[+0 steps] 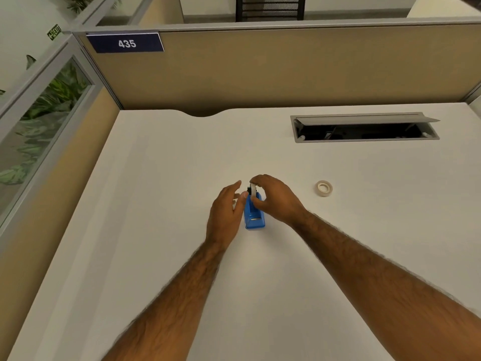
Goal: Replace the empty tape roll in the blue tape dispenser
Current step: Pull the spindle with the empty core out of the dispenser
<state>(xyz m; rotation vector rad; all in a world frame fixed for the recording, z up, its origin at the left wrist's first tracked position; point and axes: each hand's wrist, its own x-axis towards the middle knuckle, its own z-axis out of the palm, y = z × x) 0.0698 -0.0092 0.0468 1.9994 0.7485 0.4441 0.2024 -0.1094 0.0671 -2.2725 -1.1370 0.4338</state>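
The small blue plastic tape dispenser [254, 214] was seen upright on the white desk [161, 194], its long axis running away from the person. The white roll [252, 188] at its far end was pinched from above by the right hand [276, 200]. The left hand [227, 208] was braced, fingers loose, against the left side. A cream tape roll [324, 188] lay flat well to the right, nearer the right hand

Dispenser [254, 213] mid-desk [161, 194]; spare tape roll [324, 188] right; cable hatch [364, 127] behind.
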